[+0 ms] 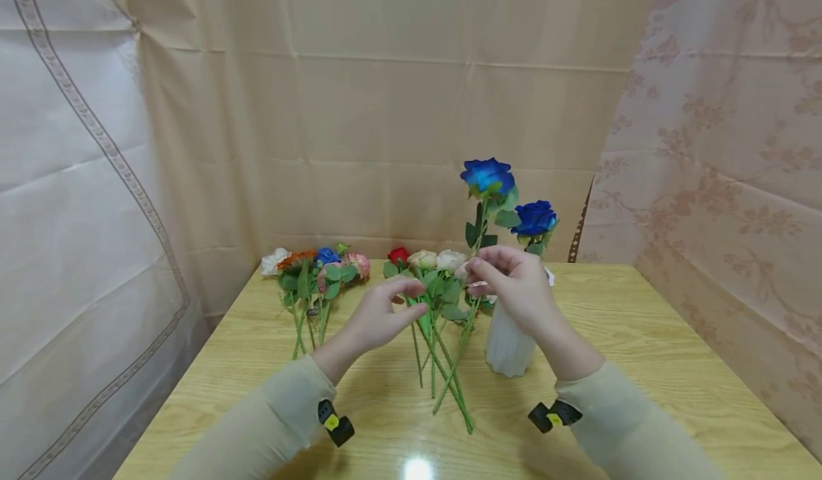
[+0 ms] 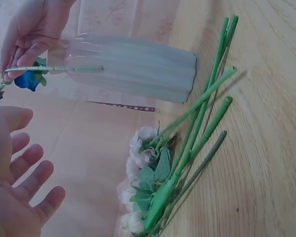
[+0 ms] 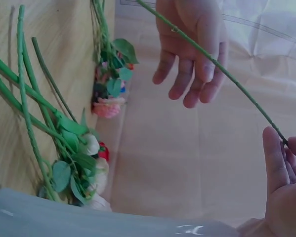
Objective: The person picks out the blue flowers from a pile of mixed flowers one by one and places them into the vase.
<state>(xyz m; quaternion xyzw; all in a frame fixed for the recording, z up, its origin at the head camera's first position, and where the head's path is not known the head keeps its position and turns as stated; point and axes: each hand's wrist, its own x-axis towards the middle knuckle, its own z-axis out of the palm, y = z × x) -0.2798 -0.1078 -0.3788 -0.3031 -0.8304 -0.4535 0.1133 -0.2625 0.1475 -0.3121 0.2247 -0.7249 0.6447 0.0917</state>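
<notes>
A tall blue rose (image 1: 488,175) stands upright in my right hand (image 1: 516,287), whose thumb and fingertips pinch its green stem (image 3: 236,86). The stem's lower end (image 2: 96,68) hangs free beside the pale ribbed vase (image 1: 510,344). Behind that hand rises a second, darker blue rose (image 1: 535,217), seemingly out of the vase; my hand hides most of the mouth. My left hand (image 1: 382,312) hovers to the left with fingers spread and loosely bent, holding nothing. In the right wrist view the stem passes in front of the left hand (image 3: 192,44).
Between the hands, a bunch with a red rose (image 1: 398,254) and a white rose (image 1: 451,260) lies on the wooden table (image 1: 642,366), stems crossing toward me. Farther left lies another group with an orange flower (image 1: 297,259) and a pink flower (image 1: 358,264). Curtains surround the table.
</notes>
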